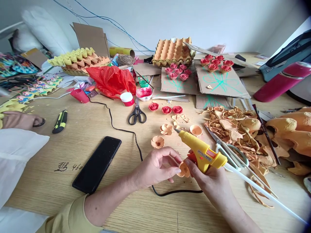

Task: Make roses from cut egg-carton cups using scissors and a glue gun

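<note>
My left hand (155, 166) pinches a small orange egg-carton flower (184, 170) between thumb and fingers. My right hand (213, 181) is wrapped round a yellow glue gun (199, 149), its nozzle pointing up and left. The right thumb also touches the flower's right side. A white glue stick (264, 189) sticks out behind the gun. Just beyond my hands lie two cut orange flowers, one with petals spread (166, 129) and one more cup-shaped (157, 142). An uncut orange cup (195, 130) stands near the nozzle. Three red-painted roses (167, 110) sit farther back.
A black phone (96, 164) lies left of my hands, with a black cord (136, 145) beside it. Black scissors (137, 115) and a box cutter (60, 122) lie behind. Carton scraps (230, 126) and light-handled scissors (230, 155) are at right. Another person's hand (21, 120) rests far left.
</note>
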A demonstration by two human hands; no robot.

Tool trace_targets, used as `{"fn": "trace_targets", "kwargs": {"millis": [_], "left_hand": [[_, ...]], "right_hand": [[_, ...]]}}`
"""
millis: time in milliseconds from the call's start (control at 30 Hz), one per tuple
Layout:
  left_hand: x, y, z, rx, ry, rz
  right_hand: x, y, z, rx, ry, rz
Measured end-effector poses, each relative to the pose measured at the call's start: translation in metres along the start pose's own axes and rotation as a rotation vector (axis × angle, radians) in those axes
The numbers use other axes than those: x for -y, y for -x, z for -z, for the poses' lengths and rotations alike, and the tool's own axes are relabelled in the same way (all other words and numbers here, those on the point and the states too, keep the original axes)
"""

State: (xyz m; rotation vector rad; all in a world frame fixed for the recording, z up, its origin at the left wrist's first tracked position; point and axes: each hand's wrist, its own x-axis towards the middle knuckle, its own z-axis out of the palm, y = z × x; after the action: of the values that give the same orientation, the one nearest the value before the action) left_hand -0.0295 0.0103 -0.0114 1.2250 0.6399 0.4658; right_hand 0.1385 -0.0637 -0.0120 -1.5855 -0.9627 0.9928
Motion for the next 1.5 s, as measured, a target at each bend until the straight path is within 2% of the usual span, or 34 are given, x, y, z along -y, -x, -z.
{"fn": "trace_targets", "kwargs": {"millis": [167, 267, 367, 500, 633, 767, 900, 1100, 1233, 1500], "left_hand": [[0.0, 0.0, 0.006, 0.055, -0.174, -0.164], [0.001, 0.0, 0.008, 0.051, -0.365, -0.29], [0.001, 0.001, 0.004, 0.019, -0.428, -0.344], [0.002, 0.002, -0.006, -0.093, -0.346, -0.258], [0.008, 0.001, -0.013, -0.19, -0.21, -0.132], [0.02, 0.001, -0.019, -0.204, -0.164, -0.092], [0.028, 0.003, -0.021, -0.186, -0.171, -0.096], [0.033, 0.002, -0.019, -0.175, -0.203, -0.118], [0.034, 0.001, -0.018, -0.178, -0.308, -0.18], [0.028, 0.002, -0.015, -0.184, -0.578, -0.236]], "right_hand": [[0.001, 0.0, 0.001, 0.019, 0.01, 0.036], [-0.002, -0.001, 0.0, 0.022, 0.004, 0.053], [-0.006, -0.001, 0.001, 0.039, -0.035, 0.054], [-0.008, -0.004, 0.006, 0.073, -0.099, 0.018], [-0.008, -0.005, 0.018, 0.006, -0.175, -0.009], [-0.015, 0.004, 0.032, 0.082, -0.136, -0.009], [-0.024, 0.013, 0.037, 0.161, 0.034, 0.038], [-0.03, 0.01, 0.032, 0.23, 0.219, 0.14], [-0.029, 0.009, 0.029, 0.26, 0.218, 0.148], [-0.032, 0.009, 0.026, 0.204, 0.171, 0.148]]}}
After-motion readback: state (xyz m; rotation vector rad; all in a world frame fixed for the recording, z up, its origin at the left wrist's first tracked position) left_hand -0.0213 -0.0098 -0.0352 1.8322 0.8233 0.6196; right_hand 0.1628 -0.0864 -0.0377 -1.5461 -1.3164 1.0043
